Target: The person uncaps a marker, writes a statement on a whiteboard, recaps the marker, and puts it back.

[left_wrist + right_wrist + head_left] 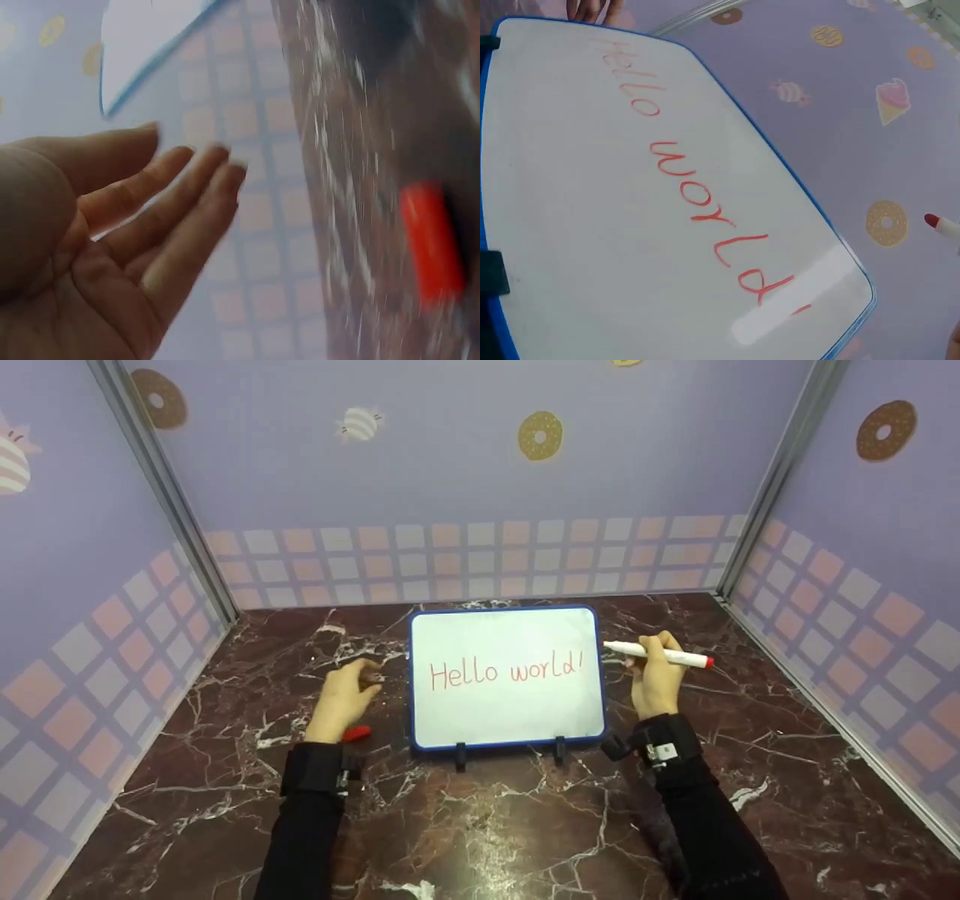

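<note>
A blue-framed whiteboard (502,712) stands propped on two black feet, with "Hello world!" (506,670) written across it in red. To its right, my right hand (658,679) pinches a white marker (684,658) between thumb and fingers, tip pointing left toward the board's edge. The marker's bare red tip (931,220) shows at the right of the right wrist view. On the board's other side, my left hand (345,697) hovers with loosely bent fingers and holds nothing. A red marker cap (433,244) lies on the table near that wrist.
The dark red marbled table (487,832) is bounded by a back wall (450,472) and side walls with printed doughnuts and checks. Black feet (460,757) jut forward under the board. Each wrist wears a black camera strap (319,769).
</note>
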Demonstrator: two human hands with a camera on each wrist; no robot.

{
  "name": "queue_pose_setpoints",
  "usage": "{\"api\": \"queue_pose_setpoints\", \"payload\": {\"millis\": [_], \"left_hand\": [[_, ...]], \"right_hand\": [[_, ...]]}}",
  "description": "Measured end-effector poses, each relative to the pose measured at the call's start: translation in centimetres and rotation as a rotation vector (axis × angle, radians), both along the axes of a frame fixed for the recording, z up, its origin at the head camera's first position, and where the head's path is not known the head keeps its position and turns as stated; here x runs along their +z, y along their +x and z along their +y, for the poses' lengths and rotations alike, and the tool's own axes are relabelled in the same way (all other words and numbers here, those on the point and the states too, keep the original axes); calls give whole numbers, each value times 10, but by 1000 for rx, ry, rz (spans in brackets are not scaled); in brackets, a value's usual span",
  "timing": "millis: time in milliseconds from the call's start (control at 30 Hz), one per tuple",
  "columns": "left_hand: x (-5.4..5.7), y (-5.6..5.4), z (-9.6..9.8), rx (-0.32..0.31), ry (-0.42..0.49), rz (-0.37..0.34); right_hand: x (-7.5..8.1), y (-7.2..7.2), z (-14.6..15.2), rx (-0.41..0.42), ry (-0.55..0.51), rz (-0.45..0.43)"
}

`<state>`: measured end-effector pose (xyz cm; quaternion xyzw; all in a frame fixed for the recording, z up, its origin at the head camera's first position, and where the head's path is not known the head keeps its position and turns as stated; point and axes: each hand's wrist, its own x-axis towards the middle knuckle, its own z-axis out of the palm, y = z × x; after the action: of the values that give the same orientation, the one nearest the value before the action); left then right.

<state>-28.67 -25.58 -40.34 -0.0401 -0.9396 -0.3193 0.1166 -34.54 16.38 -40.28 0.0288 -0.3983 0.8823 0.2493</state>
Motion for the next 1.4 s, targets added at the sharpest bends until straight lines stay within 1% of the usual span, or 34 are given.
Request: {"api": "queue_pose_setpoints", "payload": {"millis": [33,100,200,267,333,400,433,567,667,733,800,867,1000,1067,1167,1233,1333,1400], "left_hand": [[2,3,-6,12,-29,-29],[6,9,-16,14,-73,-123],[8,14,-25,-20,-151,-266],[6,15,-26,-35,-186,-329],[1,14,-25,-30,-225,-359],[-5,13,-23,-1,-248,-387],[-7,12,-21,13,-261,-390],[-17,8,-18,54,-308,-384],[-21,6,-17,79,-335,-372],[-21,5,-17,97,-344,-366],[-19,5,-17,113,-344,-338],[-15,6,-17,141,-330,-273],[1,11,-10,205,-259,-74],[10,14,-3,222,-229,30],[24,19,14,215,-212,161],[33,22,28,204,-211,229],[44,28,51,164,-194,292],[48,32,68,117,-175,319]], "right_hand": [[2,1,0,14,-17,-6],[5,3,-1,37,-42,-11],[7,4,-3,52,-44,-15],[7,4,-4,60,-44,-19],[6,4,-5,65,-40,-23],[5,5,-6,72,-36,-28],[5,5,-6,76,-40,-29],[5,5,-6,83,-51,-32],[5,5,-6,83,-55,-30],[6,5,-6,88,-55,-26],[6,6,-6,90,-51,-24],[6,6,-7,91,-49,-22],[7,9,-9,108,-42,-19],[8,11,-11,133,-43,-22],[11,15,-16,161,-43,-21],[12,18,-20,177,-38,-16],[13,24,-30,203,-14,5],[12,28,-38,231,18,22]]}}
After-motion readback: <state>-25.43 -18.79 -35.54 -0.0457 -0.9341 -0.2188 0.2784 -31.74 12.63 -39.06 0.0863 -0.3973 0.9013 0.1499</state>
